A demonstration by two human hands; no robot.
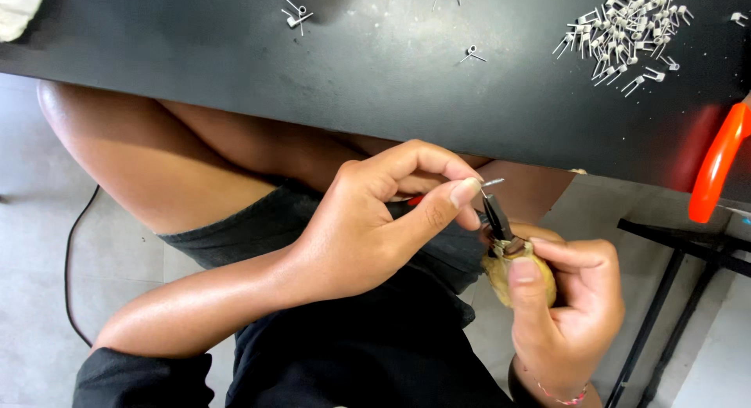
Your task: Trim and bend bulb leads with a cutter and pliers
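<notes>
A: Listing the head view, nearest items first. What do the hands carry?

B: Item one: left hand (368, 228), near centre, thumb and forefinger pinched on a small metal wire piece (491, 183) whose bright end sticks out to the right of the fingertips. Grip clenched on that piece.

A: And the other?

B: Item two: right hand (567, 306), near right, fingers wrapped around the yellowish handle of a pair of small pliers (499, 220). Grasp firm on the tool. The dark nose points up and left, and its tip meets the wire piece just beside the left thumb. Whether the nose actually bites the wire, I cannot tell. A thin red bracelet (562, 395) sits on that wrist.

A: Where do both hands sit?

B: Over the lap, on the near side of the black table (375, 79), below its edge.

A: Table stock?

B: Item three: heap of small metal clips (626, 32), far right on the table, bent wire legs, many overlapping. Item four: a few loose clips (296, 15), far centre, well apart from the heap. Item five: orange handle (718, 167) at the right edge of the table, tilted. Item six: white cloth (17, 9), far left corner, partly cut off.

A: Floor?

B: Item seven: black cable (70, 259), near left, curving on the grey floor. Item eight: black metal frame (680, 283), near right.
</notes>
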